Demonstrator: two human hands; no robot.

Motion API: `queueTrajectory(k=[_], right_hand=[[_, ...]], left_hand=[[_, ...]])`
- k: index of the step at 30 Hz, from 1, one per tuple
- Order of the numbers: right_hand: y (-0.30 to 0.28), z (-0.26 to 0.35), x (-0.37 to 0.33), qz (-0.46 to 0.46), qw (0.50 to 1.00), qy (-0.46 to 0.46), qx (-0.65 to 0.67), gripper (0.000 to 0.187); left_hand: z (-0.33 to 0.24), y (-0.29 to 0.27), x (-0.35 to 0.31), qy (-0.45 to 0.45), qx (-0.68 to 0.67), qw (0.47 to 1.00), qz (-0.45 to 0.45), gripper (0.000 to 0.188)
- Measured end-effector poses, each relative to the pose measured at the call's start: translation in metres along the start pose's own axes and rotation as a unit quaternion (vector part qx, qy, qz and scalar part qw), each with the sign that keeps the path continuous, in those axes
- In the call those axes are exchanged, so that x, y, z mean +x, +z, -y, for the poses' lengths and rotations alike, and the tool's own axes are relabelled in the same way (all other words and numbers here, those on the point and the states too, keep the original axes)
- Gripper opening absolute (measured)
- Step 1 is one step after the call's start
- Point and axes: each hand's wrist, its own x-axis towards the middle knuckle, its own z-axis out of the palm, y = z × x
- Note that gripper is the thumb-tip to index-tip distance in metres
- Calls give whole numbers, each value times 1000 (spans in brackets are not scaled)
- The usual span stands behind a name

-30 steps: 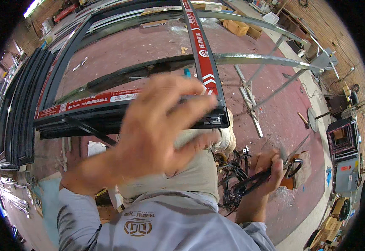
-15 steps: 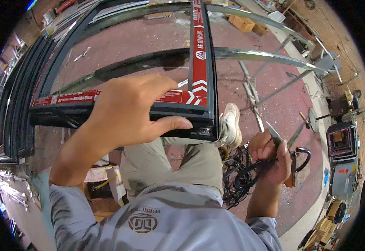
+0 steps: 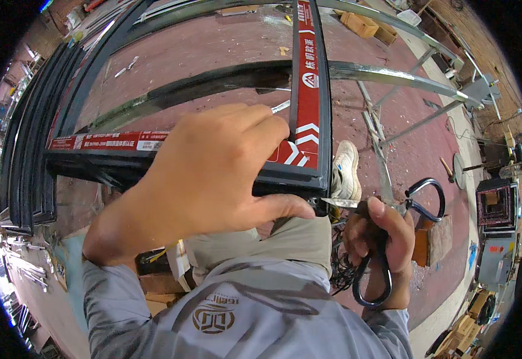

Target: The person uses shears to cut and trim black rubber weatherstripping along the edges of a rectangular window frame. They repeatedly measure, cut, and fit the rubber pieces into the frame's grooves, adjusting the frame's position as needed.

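Observation:
My left hand [image 3: 219,161] is wrapped over the near rail of a black frame [image 3: 309,107] faced with red printed film. Its thumb lies along the rail's near side, close to the right corner, and the fingers reach over the top. A pair of scissors [image 3: 428,200] with black looped handles is in my right hand [image 3: 381,233], just right of that corner. The blades point left, and their tip is at the corner's near end, by a small dark part [image 3: 318,206]. Whether the tip touches it, I cannot tell.
Metal rails [image 3: 404,75] run under and beyond the black frame. Several dark profiles [image 3: 27,137] are stacked on the left. A cardboard box [image 3: 360,25] sits on the red floor at the back, and black cable [image 3: 342,269] lies below my right hand. A brown block [image 3: 434,242] is further right.
My right hand has brought the scissors left to the frame's corner, turning the blades to point left. My left hand stays on the rail, its thumb now nearer the corner. The view has shifted slightly.

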Motion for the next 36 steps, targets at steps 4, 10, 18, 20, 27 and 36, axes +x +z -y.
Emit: queueTrajectory(k=[4,10,18,20,27,36], right_hand=[[1,10,5,-3,999,24,-28,43],[-5,17,13,66,995,66,-46,49],[-7,12,22,121,987,104,5,53],[-6,13,22,123,987,103,13,52],[1,6,17,81,985,124,91,48],[14,2,4,42,986,102,125,48]], left_hand=[[-6,6,5,-22,27,999,-4,74],[-10,15,3,-14,71,996,-51,74],[-8,25,1,-14,84,993,-88,69],[-8,26,1,-14,84,992,-94,69],[-6,29,0,-12,82,991,-106,70],[-7,29,-2,-16,79,991,-111,68]])
